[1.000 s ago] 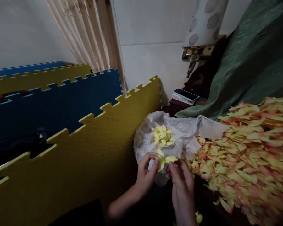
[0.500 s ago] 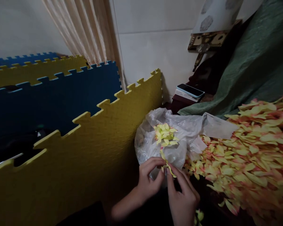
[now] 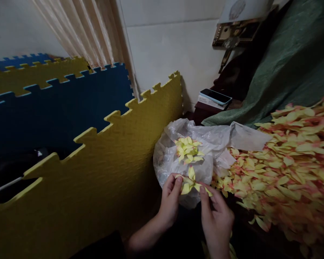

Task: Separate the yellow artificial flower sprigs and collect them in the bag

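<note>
Both my hands pinch a small yellow fabric flower piece (image 3: 190, 182) with spread petals, just in front of a clear plastic bag (image 3: 172, 154). My left hand (image 3: 170, 201) grips its left side with thumb and fingers. My right hand (image 3: 217, 223) holds its right petals. More yellow petal pieces (image 3: 188, 149) lie in the mouth of the bag. A large heap of yellow-and-pink fabric petals (image 3: 288, 169) spreads to the right of my hands.
Yellow (image 3: 102, 172) and blue (image 3: 59, 108) foam puzzle mats stand upright at the left. A phone (image 3: 215, 96) rests on a small dark stand by the wall. Green cloth (image 3: 291, 68) drapes at the right, a beige curtain (image 3: 83, 32) hangs at the back.
The flower piece was squeezed narrow between my fingers half a second ago; now its petals are spread again. The view has shifted slightly left and down.
</note>
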Motion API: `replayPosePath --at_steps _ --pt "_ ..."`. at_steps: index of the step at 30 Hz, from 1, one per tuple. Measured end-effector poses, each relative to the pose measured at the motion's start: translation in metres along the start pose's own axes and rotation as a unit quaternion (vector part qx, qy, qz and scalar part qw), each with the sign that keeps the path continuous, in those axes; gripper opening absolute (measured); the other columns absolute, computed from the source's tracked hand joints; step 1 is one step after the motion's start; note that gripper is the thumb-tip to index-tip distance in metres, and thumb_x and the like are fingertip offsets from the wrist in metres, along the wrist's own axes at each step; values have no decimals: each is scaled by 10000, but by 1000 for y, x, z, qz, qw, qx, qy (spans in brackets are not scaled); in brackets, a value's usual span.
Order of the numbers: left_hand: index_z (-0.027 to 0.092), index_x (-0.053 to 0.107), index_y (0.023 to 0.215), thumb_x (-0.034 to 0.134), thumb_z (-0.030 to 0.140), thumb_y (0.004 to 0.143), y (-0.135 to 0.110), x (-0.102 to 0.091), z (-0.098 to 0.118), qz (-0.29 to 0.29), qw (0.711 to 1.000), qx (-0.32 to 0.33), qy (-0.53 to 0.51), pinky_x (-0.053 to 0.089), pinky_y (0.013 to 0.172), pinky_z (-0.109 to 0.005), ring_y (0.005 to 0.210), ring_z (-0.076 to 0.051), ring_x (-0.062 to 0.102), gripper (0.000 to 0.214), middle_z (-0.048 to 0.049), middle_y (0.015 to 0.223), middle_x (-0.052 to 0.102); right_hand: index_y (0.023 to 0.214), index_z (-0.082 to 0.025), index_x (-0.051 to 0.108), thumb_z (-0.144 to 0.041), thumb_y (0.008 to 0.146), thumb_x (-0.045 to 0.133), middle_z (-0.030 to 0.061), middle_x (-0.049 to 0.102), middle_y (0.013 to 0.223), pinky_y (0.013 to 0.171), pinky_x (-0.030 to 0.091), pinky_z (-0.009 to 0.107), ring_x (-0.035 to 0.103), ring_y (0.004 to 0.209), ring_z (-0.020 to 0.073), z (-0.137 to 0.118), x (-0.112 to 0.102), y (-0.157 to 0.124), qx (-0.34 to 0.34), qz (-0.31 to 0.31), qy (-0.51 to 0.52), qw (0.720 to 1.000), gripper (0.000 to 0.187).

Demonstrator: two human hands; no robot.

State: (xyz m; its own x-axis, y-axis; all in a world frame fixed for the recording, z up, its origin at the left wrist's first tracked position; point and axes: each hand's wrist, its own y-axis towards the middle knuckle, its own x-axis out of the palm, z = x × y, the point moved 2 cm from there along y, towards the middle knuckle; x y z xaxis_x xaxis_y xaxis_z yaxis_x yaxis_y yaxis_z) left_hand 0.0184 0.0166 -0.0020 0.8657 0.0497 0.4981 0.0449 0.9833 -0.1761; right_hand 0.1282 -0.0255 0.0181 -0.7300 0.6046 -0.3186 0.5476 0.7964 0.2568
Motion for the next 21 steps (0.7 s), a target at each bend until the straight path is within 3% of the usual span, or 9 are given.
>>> replayPosePath --at_steps 3,6,14,21 --pt "192 608 820 635 421 867 2 -1 -1 16 998 -16 -57 445 713 -238 731 -136 570 235 15 753 613 871 -135 717 -486 810 634 135 768 838 631 576 291 728 737 239 9 -1 5 104 7 54 993 365" --pt "187 630 839 643 429 860 3 -1 1 16 998 -17 -59 448 810 -261 816 -153 590 243 -7 820 635 888 -130 715 -513 775 661 145 764 836 635 565 308 718 726 244 13 -1 7 131 24 60 989 403" --pt "175 635 780 703 446 803 6 0 13 32 995 -22 -93 502 806 -279 820 -154 625 280 -15 818 666 906 -125 719 -499 777 678 174 755 918 711 574 355 716 799 264 21 -3 3 132 94 56 985 397" --pt "164 655 792 748 441 762 3 5 20 53 994 -33 -90 537 749 -241 782 -126 639 294 -10 812 659 886 -124 697 -488 760 705 146 746 836 688 582 364 710 697 238 11 -16 23 87 172 75 978 385"
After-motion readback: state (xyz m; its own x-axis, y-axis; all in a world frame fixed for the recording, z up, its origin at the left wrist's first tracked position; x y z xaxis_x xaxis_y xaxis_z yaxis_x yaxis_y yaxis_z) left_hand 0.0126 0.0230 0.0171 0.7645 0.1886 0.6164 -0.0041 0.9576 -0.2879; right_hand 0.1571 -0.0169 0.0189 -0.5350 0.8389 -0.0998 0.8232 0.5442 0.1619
